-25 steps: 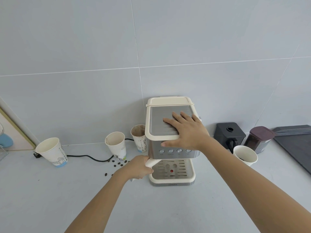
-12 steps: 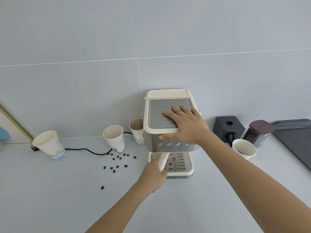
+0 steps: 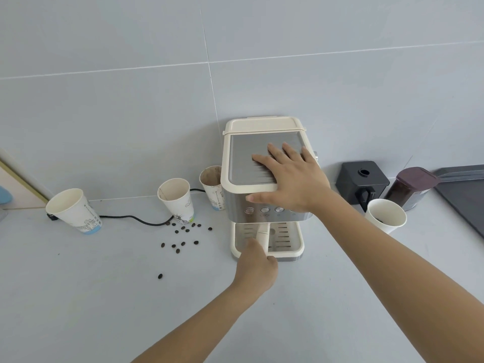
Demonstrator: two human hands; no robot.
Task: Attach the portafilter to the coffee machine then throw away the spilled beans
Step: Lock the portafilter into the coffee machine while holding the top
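Observation:
A cream and steel coffee machine stands against the tiled wall. My right hand lies flat on its grey top, fingers spread, thumb over the front edge. The portafilter's cream handle points straight out toward me under the button panel, above the drip tray. My left hand is closed around the handle's near end. The portafilter's basket is hidden under the machine. Several dark coffee beans lie scattered on the counter to the left of the machine.
Three paper cups stand left of the machine with a black cable behind them. On the right are a black grinder, a dark jar, another paper cup and a dark tray.
My left hand swung the portafilter handle from the machine's left side round to the front, pointing at me. My right hand stayed pressed on the machine's top.

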